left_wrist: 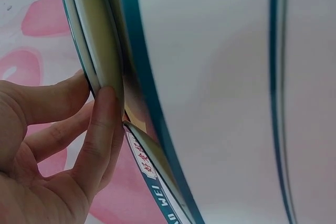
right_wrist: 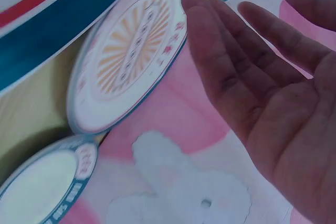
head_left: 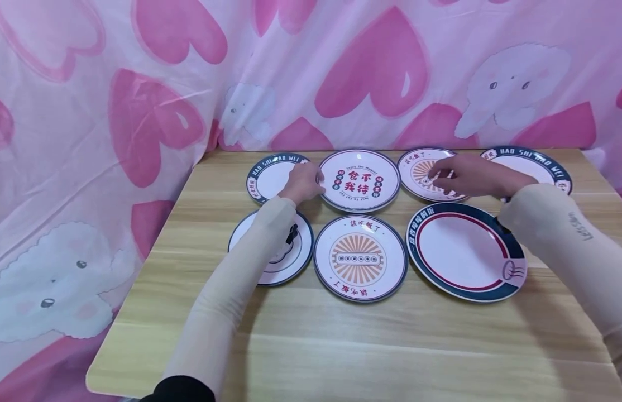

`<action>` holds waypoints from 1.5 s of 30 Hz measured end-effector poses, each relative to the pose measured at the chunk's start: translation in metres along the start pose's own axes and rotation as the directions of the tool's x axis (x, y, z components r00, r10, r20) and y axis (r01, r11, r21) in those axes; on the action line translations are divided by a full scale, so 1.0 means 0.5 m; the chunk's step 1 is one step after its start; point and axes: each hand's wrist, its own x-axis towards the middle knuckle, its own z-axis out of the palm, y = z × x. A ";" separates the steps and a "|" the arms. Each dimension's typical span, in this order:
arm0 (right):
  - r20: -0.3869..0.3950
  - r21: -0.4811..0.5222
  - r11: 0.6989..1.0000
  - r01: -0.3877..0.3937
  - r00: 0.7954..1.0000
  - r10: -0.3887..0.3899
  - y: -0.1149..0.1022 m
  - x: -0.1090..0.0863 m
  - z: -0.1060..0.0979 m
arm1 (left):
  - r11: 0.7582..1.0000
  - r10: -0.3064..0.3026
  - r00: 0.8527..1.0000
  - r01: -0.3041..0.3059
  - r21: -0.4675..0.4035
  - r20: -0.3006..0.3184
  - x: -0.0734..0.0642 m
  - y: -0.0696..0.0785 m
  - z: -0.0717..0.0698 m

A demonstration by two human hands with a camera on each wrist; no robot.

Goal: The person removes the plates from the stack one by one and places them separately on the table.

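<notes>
My left hand (head_left: 303, 183) is at the left edge of a white plate (head_left: 358, 156) with red characters, in the back row. In the left wrist view its thumb and fingers pinch that plate's rim (left_wrist: 107, 35). Beside it lies a navy-rimmed plate (head_left: 276, 181), partly hidden by the hand. Over the right part of a sunburst plate (head_left: 416, 173) hovers my right hand (head_left: 479, 174), fingers loosely extended and holding nothing. The right wrist view has those fingers (right_wrist: 215, 56) overlapping the edge of the sunburst plate (right_wrist: 92, 111).
Another navy-rimmed plate (head_left: 522, 162) lies at the back right, partly behind the right wrist. In front are a plate (head_left: 303, 251) under the left forearm, a second sunburst plate (head_left: 361, 279) and a larger navy-and-red-rimmed plate (head_left: 457, 245). A pink heart-patterned cloth (head_left: 291, 72) hangs behind the wooden table (head_left: 371, 352).
</notes>
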 end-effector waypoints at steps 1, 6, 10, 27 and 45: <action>-0.008 0.002 1.000 0.000 1.000 0.000 -0.006 0.008 0.000 | 1.000 0.001 1.000 -0.001 -0.003 0.002 0.000 -0.001 0.002; -0.066 -0.023 1.000 -0.008 0.998 0.007 -0.024 0.041 0.004 | 1.000 0.012 1.000 -0.012 -0.009 0.004 -0.001 -0.001 0.006; -0.066 -0.008 0.999 -0.048 0.997 0.047 -0.029 0.065 0.013 | 1.000 0.014 1.000 -0.014 0.003 -0.001 -0.003 -0.001 0.007; -0.003 0.163 0.977 -0.134 0.991 0.136 -0.056 0.132 0.053 | 0.999 -0.037 0.999 0.037 0.016 -0.027 0.002 -0.001 0.006; -0.051 0.207 0.968 -0.140 0.987 0.153 -0.062 0.139 0.074 | 0.999 -0.044 0.999 0.044 0.010 -0.017 0.003 0.000 0.001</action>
